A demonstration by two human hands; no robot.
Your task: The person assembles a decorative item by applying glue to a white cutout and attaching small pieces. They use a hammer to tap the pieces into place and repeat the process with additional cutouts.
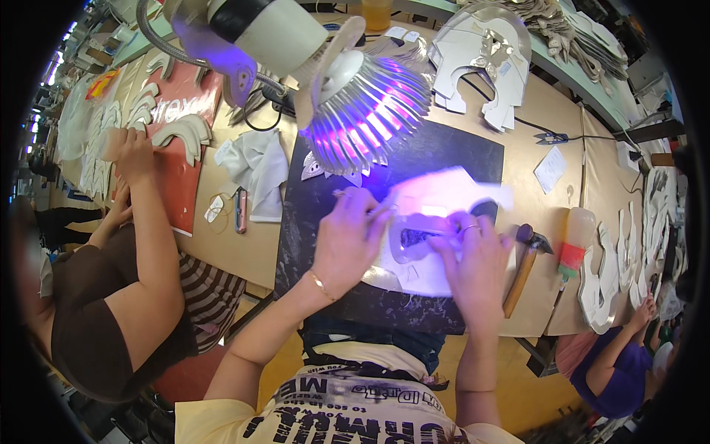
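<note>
Left hand (346, 240): we are pressing the white cut-out sheet (436, 222) flat.
Right hand (473, 255): we are pinching it steady under the lamp (370, 111).

1 head-worn fisheye view looks steeply down from close above onto the desk (244, 251), facing away from the wearer's chest, forearms entering from the lower edge, straight edges bending near the rim.
</note>
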